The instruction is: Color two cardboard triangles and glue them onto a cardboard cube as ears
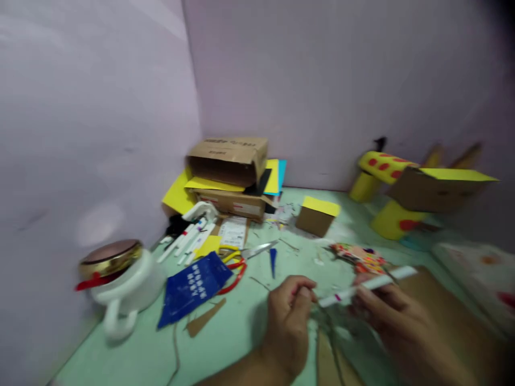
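Note:
My right hand (396,316) is closed around a white marker pen (376,284) with a small purple band, its banded end pointing left. Just left of that end, my left hand (292,321) is pinched closed. From its fingertips a thin brown strand (332,338) seems to hang down; blur hides how it is gripped. Below both hands lies a piece of brown cardboard (333,364). A crumpled orange patterned wrapper (358,257) rests behind my right hand.
Scissors (237,268) with red and yellow handles lie beside a blue packet (193,287). At left stands a lidded white cup (129,289); markers (189,241) lie behind it. Cardboard boxes (229,166), a small box (317,217) and a spotted yellow cardboard animal (402,193) stand farther back.

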A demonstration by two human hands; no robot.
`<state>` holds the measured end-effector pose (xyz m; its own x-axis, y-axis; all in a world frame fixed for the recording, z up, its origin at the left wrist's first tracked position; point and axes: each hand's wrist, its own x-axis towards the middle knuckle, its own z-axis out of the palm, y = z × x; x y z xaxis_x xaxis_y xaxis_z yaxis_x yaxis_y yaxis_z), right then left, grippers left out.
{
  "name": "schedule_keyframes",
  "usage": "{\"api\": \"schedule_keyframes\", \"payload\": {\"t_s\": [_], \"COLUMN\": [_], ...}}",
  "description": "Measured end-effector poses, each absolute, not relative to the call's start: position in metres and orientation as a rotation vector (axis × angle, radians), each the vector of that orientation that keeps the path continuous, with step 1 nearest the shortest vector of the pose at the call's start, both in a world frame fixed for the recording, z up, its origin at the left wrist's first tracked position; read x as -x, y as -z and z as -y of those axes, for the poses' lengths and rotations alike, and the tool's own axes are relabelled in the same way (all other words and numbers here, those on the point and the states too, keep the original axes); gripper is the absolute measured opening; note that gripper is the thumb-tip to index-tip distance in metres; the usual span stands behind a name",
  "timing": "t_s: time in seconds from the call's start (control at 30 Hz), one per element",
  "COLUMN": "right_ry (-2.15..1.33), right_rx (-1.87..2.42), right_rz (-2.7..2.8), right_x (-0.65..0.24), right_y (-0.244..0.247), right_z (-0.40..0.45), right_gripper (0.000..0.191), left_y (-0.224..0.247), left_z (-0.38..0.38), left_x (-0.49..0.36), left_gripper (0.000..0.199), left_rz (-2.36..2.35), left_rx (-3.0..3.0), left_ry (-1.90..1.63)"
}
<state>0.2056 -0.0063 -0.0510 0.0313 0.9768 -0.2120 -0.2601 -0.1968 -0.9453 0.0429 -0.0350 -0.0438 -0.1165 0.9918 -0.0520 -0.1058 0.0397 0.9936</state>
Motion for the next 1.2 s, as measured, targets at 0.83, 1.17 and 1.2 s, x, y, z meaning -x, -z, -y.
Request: {"api": "schedule_keyframes", "payload": {"t_s": [0.83,1.17,1.2], "right_ry": [-1.729,-1.591,-1.554], "right_rx": [0.881,0.871,0.867], "right_rz": [0.894,0.794,0.741], "right_x": [-0.198,-0.216,-0.219], "right_y": [0.046,0.038,0.034], "right_z": [0.016,0.007,0.004], "right_gripper": [0.033,0.028,0.028], "left_y": [0.055,0.045,0.045], "left_z": [0.033,0.031,0.028], "left_x": [-0.035,-0.032,-0.029], "left_gripper": [0.013,0.021,0.024], "left_rz": [-1.287,-1.429,-1.503], "left_rx": [-2.373,-2.494,-2.359], "left_ry": [-1.207,-1.223,-1.234]}}
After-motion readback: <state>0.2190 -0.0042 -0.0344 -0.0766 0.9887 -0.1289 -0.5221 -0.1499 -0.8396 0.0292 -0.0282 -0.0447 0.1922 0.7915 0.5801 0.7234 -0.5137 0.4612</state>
